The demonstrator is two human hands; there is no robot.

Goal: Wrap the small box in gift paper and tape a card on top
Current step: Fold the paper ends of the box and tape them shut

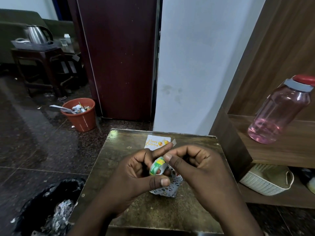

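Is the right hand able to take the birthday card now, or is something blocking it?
Probably not at once. The right hand is pinching at the tape roll, which the left hand holds. The card lies flat on the table just beyond both hands, with nothing on top, so the path is free once the fingers let go.

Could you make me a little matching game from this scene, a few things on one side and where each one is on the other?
Things:
1. tape roll
2. birthday card
3. pink water bottle
4. orange bin

Places:
A. on the floor by the dark door
B. on the wooden shelf at the right
C. flat at the table's far edge
D. held between both hands

Pairs: 1-D, 2-C, 3-B, 4-A
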